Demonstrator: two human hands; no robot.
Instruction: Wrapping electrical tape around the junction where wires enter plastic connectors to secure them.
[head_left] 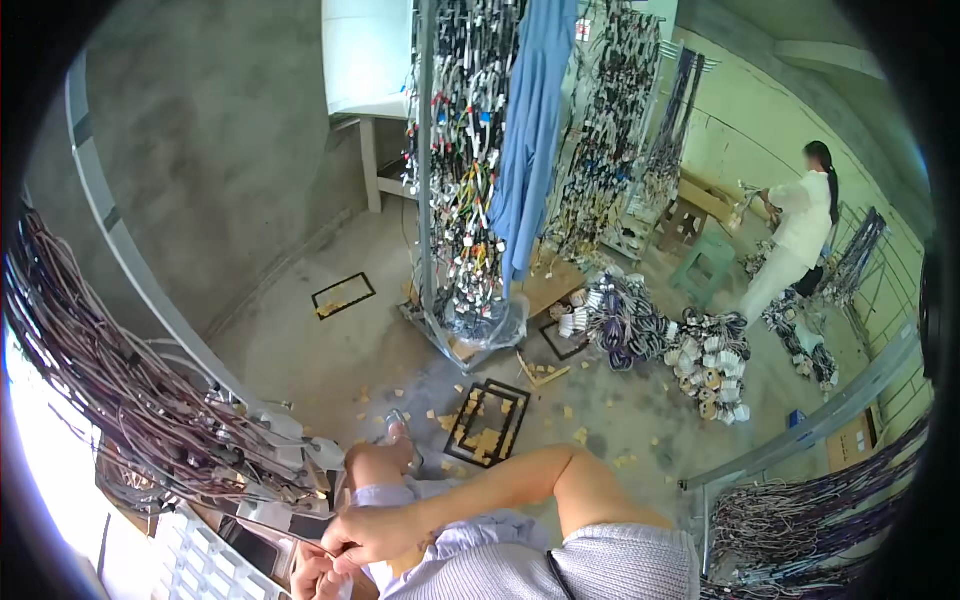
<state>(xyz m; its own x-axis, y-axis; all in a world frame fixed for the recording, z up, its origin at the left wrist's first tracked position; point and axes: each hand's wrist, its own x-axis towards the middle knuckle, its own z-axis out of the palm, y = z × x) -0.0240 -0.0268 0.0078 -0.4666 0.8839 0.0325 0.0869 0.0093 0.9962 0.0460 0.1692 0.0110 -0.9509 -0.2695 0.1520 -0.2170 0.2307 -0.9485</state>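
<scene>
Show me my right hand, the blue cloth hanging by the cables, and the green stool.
Right hand (374, 534): head view, back of the hand.
Blue cloth (536, 130): head view, middle of its hanging length.
Green stool (712, 247): head view, its seat.

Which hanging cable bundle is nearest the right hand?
The cable bundle along the picture's left side: its lower ends come close to the right hand. The other bundles hang farther off.
</scene>
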